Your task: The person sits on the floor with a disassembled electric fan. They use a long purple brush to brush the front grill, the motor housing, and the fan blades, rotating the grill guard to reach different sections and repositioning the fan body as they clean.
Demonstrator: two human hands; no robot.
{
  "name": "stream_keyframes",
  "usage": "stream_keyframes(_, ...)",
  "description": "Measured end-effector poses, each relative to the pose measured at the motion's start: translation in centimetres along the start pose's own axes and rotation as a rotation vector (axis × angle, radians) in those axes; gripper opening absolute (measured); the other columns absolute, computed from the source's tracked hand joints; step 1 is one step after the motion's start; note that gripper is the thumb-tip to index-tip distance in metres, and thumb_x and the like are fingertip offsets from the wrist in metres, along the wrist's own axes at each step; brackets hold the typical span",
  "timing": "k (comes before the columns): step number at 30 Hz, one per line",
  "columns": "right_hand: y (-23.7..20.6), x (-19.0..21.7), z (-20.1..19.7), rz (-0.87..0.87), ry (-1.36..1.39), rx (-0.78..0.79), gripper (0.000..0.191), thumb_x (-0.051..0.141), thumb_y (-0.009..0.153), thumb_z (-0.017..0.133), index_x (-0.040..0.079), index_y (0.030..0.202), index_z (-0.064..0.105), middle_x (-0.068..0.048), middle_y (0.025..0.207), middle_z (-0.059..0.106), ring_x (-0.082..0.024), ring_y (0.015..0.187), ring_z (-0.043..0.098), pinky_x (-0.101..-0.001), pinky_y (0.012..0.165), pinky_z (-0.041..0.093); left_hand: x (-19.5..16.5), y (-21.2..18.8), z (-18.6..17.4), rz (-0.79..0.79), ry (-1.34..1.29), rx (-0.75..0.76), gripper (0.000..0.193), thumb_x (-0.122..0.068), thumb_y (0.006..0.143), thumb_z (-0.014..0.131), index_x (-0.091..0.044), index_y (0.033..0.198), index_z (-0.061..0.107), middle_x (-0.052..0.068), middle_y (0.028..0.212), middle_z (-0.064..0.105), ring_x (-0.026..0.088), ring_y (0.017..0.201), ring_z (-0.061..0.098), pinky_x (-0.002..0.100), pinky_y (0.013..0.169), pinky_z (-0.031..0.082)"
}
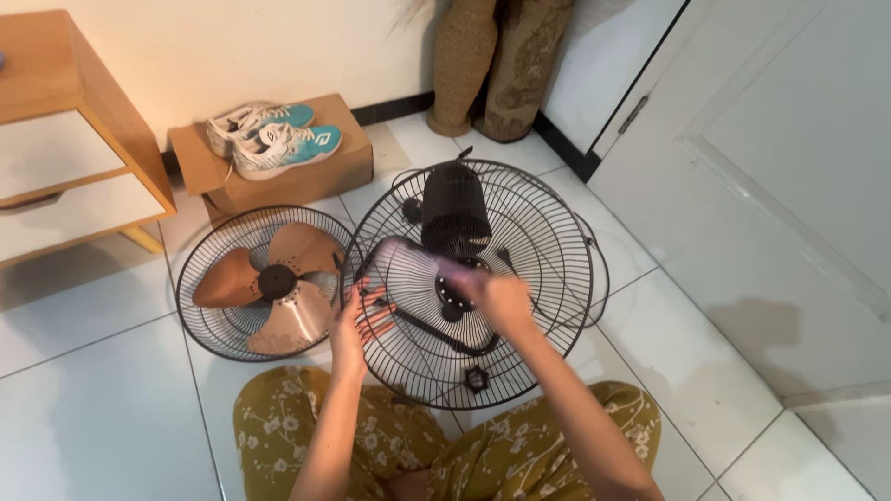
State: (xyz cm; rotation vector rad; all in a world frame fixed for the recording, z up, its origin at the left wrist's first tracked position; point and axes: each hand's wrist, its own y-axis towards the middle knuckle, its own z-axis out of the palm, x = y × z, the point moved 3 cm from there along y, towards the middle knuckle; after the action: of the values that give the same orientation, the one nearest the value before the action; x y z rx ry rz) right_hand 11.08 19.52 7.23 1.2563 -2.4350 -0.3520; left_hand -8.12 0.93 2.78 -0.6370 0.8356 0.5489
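Observation:
A black wire fan guard [529,232] with the black motor housing [454,209] behind it stands tilted on the floor in front of my knees. My left hand [357,320] rests with spread fingers on the guard's left rim. My right hand [501,299] is at the guard's centre hub and grips a pale purple cloth [408,260], blurred with motion, against the wires. To the left lies a second black guard [209,320] flat on the tiles, with the copper-coloured three-blade propeller [278,283] lying in it.
A cardboard box [278,176] with a pair of white and teal sneakers [274,137] stands by the wall. A wooden drawer unit [65,139] is at the left, two woven vases [497,60] at the back, a white door [770,186] at the right. White floor tiles [93,408] surround me.

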Motion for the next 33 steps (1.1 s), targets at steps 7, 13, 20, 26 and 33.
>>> stream_keyframes(7,1.0,0.6,0.1,-0.052,-0.138,0.000,0.052,0.056,0.098,0.056,0.010,0.078,0.071,-0.007,0.047,0.058,-0.024,0.036,0.055,-0.0393,0.038,0.044,0.2,0.0,0.2,-0.037,-0.033,0.010,0.044,-0.040,0.103,0.048,-0.010,0.133,0.059,0.013,0.118,0.072,0.028,0.094,0.075,0.043,0.076,0.062)
stream_keyframes(13,1.5,0.2,0.1,0.121,-0.069,-0.097,0.053,0.055,0.101,0.055,0.011,0.074,0.069,-0.009,0.050,0.059,-0.027,0.041,0.056,-0.0407,0.042,0.043,-0.3,-0.4,0.2,-0.023,0.014,0.007,0.045,-0.041,0.103,0.047,-0.009,0.132,0.060,0.012,0.119,0.073,0.027,0.096,0.076,0.042,0.078,0.064)
stream_keyframes(20,1.5,-0.7,0.1,0.187,-0.077,-0.094,0.056,0.056,0.101,0.057,0.010,0.071,0.066,-0.009,0.050,0.060,-0.027,0.040,0.056,-0.0415,0.040,0.043,-0.4,-0.3,0.4,-0.043,0.018,0.017,0.046,-0.043,0.103,0.047,-0.011,0.134,0.059,0.011,0.120,0.073,0.027,0.097,0.076,0.042,0.080,0.064)
stream_keyframes(26,-0.4,0.6,1.4,-0.055,-0.172,-0.080,0.056,0.060,0.097,0.055,0.013,0.068,0.067,-0.007,0.043,0.056,-0.023,0.034,0.051,-0.0388,0.036,0.041,-0.2,-0.1,0.2,-0.052,0.031,0.014,0.047,-0.044,0.103,0.046,-0.011,0.134,0.059,0.012,0.119,0.072,0.029,0.097,0.075,0.044,0.078,0.063)
stream_keyframes(33,-0.6,-2.0,1.7,0.273,-0.229,0.008,0.062,0.063,0.103,0.047,0.013,0.072,0.067,0.000,0.043,0.050,-0.018,0.034,0.046,-0.0378,0.035,0.039,-0.2,0.6,0.2,-0.064,0.024,0.016,0.048,-0.044,0.102,0.047,-0.011,0.134,0.059,0.011,0.120,0.072,0.028,0.097,0.075,0.043,0.078,0.062)
